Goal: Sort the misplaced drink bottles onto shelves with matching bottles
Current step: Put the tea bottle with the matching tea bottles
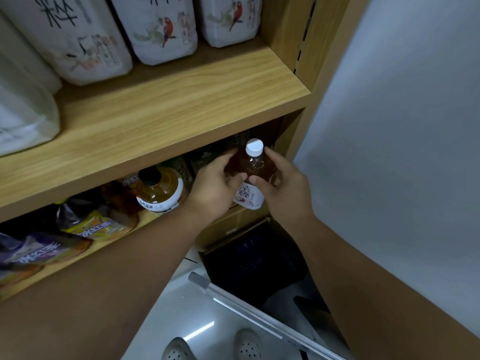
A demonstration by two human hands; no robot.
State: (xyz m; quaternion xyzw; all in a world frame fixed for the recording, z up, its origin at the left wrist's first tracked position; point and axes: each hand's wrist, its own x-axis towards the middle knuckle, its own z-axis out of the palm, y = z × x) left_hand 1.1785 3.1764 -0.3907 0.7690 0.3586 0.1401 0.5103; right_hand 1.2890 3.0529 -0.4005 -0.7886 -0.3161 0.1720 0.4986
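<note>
Amber bottle (255, 165): left hand (215, 189), right hand (283, 189) (curled)

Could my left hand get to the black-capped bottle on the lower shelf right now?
Probably, once it lets go. The left hand is gripping the white-capped bottle, but the black-capped bottle stands right beside it, with nothing between them.

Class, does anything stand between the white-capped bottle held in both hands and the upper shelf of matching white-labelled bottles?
Yes. The upper shelf board sits just above the white-capped bottle, gripped by the left hand and right hand. It likely must come forward round the board's front edge first.
</note>
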